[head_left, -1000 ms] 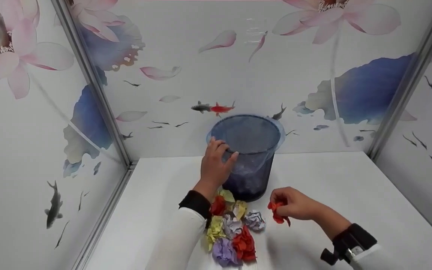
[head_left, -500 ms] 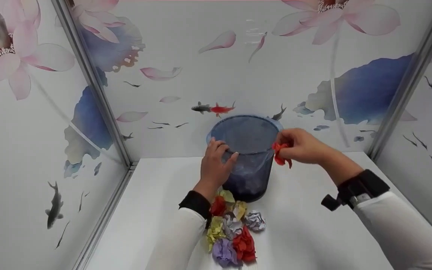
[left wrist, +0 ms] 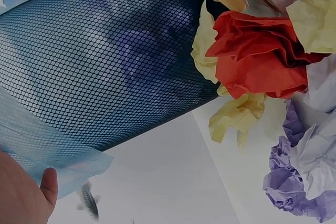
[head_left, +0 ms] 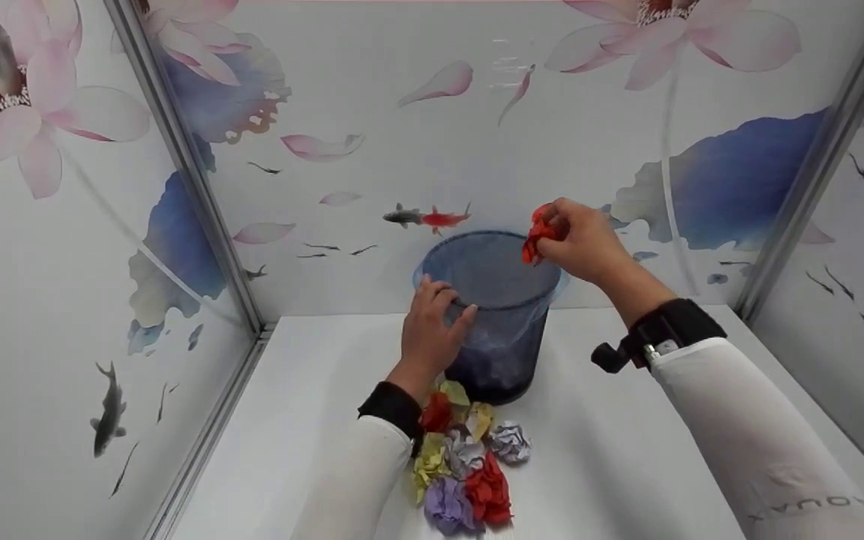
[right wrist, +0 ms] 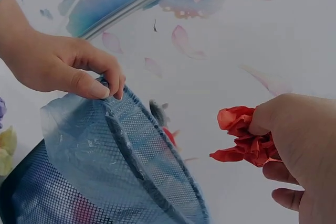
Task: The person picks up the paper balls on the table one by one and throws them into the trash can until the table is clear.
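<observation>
A dark mesh wastebasket (head_left: 503, 352) lined with a thin blue plastic bag (right wrist: 73, 135) stands against the back wall. The left hand (head_left: 434, 326) grips the near-left part of its rim, fingers curled over the edge and thumb outside, as the right wrist view shows. Above the right side of the rim, the right hand (head_left: 580, 238) pinches a crumpled red paper ball (head_left: 538, 234). That red ball hangs apart from the bag in the right wrist view. Through the mesh, purple paper (left wrist: 142, 51) shows inside the basket.
In front of the basket lies a heap of crumpled paper: a red ball (head_left: 489, 491), a purple ball (head_left: 448, 504), a yellow ball (head_left: 430, 463), a grey ball (head_left: 510, 441) and others. The white table (head_left: 312, 390) is enclosed by printed walls (head_left: 342, 90).
The right hand has carried the red paper ball up from beside the basket's foot, past its right side, to above the rim. The left hand has stayed on the rim.
</observation>
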The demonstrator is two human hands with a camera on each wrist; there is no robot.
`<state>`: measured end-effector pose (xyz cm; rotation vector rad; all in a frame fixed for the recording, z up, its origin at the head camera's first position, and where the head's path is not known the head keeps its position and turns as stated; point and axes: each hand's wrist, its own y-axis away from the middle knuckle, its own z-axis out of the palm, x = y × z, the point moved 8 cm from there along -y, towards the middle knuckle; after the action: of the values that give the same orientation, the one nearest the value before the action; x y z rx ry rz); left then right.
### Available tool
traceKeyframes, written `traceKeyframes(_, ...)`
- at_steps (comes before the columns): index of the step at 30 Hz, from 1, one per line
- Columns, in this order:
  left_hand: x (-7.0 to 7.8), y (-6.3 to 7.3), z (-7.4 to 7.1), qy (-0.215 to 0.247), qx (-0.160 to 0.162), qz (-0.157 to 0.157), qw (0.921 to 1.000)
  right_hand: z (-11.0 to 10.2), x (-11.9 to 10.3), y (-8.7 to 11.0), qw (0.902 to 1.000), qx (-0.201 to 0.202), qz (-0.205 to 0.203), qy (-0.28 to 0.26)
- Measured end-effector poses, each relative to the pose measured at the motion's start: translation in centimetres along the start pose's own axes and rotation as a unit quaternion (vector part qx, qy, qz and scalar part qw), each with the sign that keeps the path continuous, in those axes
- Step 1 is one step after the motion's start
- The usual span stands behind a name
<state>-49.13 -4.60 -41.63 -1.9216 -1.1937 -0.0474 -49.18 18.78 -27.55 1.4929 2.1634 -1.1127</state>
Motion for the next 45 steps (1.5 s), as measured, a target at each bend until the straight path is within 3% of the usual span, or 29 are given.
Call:
traceKeyframes(14,0.1,-0.1,-0.1,0.005,0.001,-0.003,1.0000,2.9,2.4,-1.3,0.9984,0.002,0.048,0.030)
traceKeyframes(24,0.1,0.0,0.0,0.016,-0.001,-0.005,0.9999,4.0,4.1,-0.8,0.9968,0.039,0.041,0.057)
traceKeyframes(34,0.1,-0.1,-0.4,0.001,0.002,0.002,1.0000,5.2,0.3,3.0,0.9944,0.023,-0.087,0.055)
traceKeyframes(41,-0.1,0.0,-0.1,0.000,-0.004,0.001,1.0000,7.5,-3.0,8.6,0.9705,0.019,-0.232,0.063)
traceKeyframes(45,-0.1,-0.1,-0.1,-0.005,0.004,0.004,1.0000,10.0,-2.3,11.4,0.9630,-0.009,-0.257,0.080)
